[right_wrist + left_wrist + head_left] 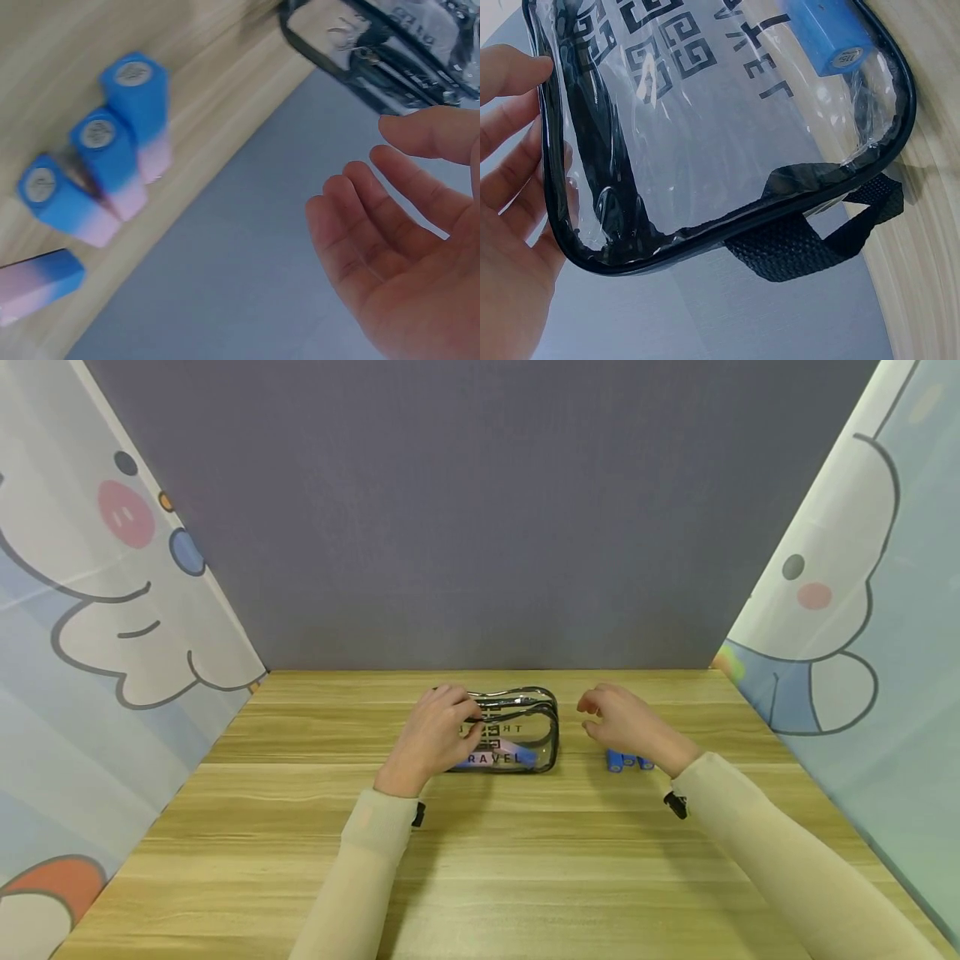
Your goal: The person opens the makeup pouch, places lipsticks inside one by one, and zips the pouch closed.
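A clear zip pouch [536,750] with black piping and black lettering stands at the back middle of the table. My left hand [435,731] pinches its top edge, thumb on one side and fingers on the other in the left wrist view. Through the clear wall, a blue faceted tube [832,41] shows inside. To the pouch's right my right hand [626,722] is raised with fingers loosely bent, holding nothing. Below and beside it are several blue-and-pink faceted tubes [120,161] with round end labels, partly hidden by the hand and sleeve in the head view.
A black strap loop [795,247] sticks out from one end of the pouch. The wooden table [480,868] meets a grey panel [480,518] behind the pouch. Cartoon-printed curtains [67,635] border both sides.
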A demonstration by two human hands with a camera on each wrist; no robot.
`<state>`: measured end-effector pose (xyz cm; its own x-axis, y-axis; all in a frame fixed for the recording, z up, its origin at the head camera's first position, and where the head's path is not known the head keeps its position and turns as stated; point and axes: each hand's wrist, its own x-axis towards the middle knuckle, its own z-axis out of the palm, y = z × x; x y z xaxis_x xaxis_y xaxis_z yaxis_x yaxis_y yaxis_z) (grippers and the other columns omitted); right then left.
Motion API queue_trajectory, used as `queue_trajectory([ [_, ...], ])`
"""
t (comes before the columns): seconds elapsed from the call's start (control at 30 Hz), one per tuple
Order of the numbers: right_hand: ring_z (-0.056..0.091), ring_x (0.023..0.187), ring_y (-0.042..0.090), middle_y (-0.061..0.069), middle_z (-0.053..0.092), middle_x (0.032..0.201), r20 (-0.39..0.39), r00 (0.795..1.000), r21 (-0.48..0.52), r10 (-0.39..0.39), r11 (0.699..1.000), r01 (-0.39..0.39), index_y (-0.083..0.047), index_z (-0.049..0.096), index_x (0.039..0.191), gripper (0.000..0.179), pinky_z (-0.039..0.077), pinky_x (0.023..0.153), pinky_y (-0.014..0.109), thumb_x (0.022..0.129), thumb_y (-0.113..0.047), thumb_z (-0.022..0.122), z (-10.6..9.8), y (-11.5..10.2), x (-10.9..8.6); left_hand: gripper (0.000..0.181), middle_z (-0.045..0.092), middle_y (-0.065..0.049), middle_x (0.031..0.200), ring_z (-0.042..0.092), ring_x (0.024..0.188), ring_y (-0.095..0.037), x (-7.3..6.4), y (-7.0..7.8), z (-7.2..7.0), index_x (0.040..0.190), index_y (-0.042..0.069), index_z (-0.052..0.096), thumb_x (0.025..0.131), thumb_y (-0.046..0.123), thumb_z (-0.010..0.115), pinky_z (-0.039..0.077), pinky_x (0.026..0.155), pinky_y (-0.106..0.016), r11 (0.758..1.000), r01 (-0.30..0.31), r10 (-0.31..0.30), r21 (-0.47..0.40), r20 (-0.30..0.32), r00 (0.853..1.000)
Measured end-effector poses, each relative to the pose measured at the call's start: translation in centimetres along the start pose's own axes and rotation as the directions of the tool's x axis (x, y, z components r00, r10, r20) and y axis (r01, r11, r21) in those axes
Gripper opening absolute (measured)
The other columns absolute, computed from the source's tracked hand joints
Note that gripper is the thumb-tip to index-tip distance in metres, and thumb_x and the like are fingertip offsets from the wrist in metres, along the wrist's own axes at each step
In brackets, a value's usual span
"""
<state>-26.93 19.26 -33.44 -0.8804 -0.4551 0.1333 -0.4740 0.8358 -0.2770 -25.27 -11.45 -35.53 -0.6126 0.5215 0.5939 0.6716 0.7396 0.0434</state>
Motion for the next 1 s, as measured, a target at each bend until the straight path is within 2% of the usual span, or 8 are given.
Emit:
queue_trajectory([
  [0.33,0.063,0.094,0.032,0.015,0.065,0.102,0.037,0.997,0.023,0.069,0.997,-0.07,0.006,0.069,0.113,0.025,0.053,0.083,0.051,0.091,-0.007,0.067,1.3,2.6,-1.2,0.005,0.066,0.0,0.091,0.062,0.089,-0.021,-0.1,0.1,0.0,0.087,0.012,0.075,0.084,0.01,0.079,0.051,0.081,-0.037,1.0,-0.005,0.005,-0.007,-0.008,1.0],
  [0.53,0.064,0.094,0.034,0.017,0.066,0.103,0.036,0.997,0.026,0.073,0.997,-0.074,0.007,0.069,0.111,0.024,0.053,0.083,0.052,0.091,-0.005,0.064,2.2,3.7,-1.8,0.005,0.067,-0.001,0.091,0.062,0.089,-0.021,-0.1,0.1,0.1,0.087,0.012,0.075,0.084,0.01,0.079,0.051,0.08,-0.037,1.0,-0.007,0.007,-0.002,-0.015,1.0],
  [0.77,0.064,0.091,0.032,0.019,0.065,0.102,0.029,0.994,0.046,0.107,0.993,-0.108,0.009,0.068,0.108,0.025,0.054,0.081,0.052,0.09,-0.007,0.065,3.0,4.4,-2.2,0.006,0.066,0.0,0.09,0.061,0.088,-0.02,-0.1,0.1,0.1,0.086,0.012,0.075,0.084,0.01,0.079,0.051,0.079,-0.036,1.0,-0.006,0.006,0.002,-0.015,1.0],
  [1.0,0.066,0.093,0.037,0.022,0.066,0.101,0.027,0.988,0.001,0.152,0.988,-0.152,0.012,0.067,0.108,0.027,0.054,0.085,0.054,0.09,-0.008,0.063,3.5,4.5,-2.2,0.005,0.066,0.0,0.089,0.061,0.088,-0.02,-0.1,0.2,0.0,0.086,0.012,0.074,0.084,0.009,0.078,0.051,0.078,-0.036,1.0,-0.011,0.011,0.009,-0.018,1.0],
])
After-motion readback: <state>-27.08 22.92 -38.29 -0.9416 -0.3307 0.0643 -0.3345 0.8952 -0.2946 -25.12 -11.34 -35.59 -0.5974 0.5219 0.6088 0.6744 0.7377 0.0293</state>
